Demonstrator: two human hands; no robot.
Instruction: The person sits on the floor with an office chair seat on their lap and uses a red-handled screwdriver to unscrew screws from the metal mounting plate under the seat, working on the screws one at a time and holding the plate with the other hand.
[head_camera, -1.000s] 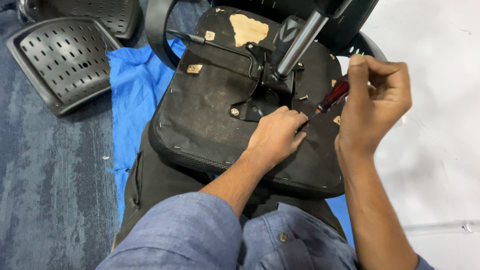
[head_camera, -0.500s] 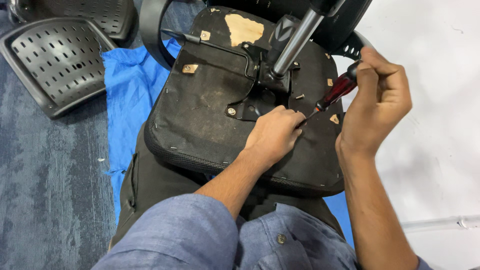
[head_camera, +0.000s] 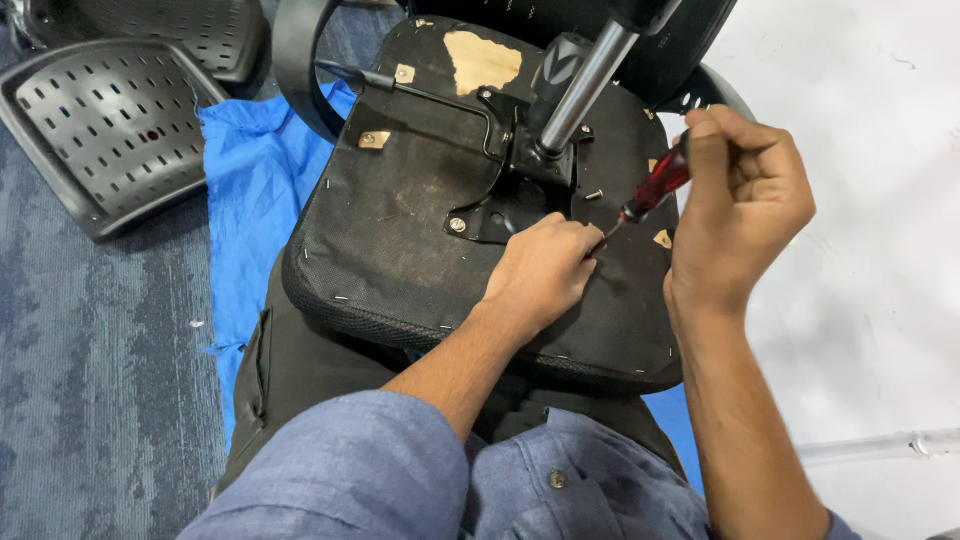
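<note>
Grey carpet (head_camera: 90, 380) lies under an upturned chair seat (head_camera: 400, 240) held on the lap. A red-handled screwdriver (head_camera: 655, 185) is gripped by the right hand (head_camera: 745, 200); its tip is pinched by the left hand (head_camera: 545, 270), where a slip could jab fingers.

The tip of the red-handled screwdriver (head_camera: 655, 187) is concealed behind the fingers of the left hand (head_camera: 545, 268). The right hand (head_camera: 740, 200) covers the handle's butt. The silver metal column (head_camera: 590, 75) and the black perforated plastic panel (head_camera: 110, 125), at 10 o'clock, are cut off at the edges.
</note>
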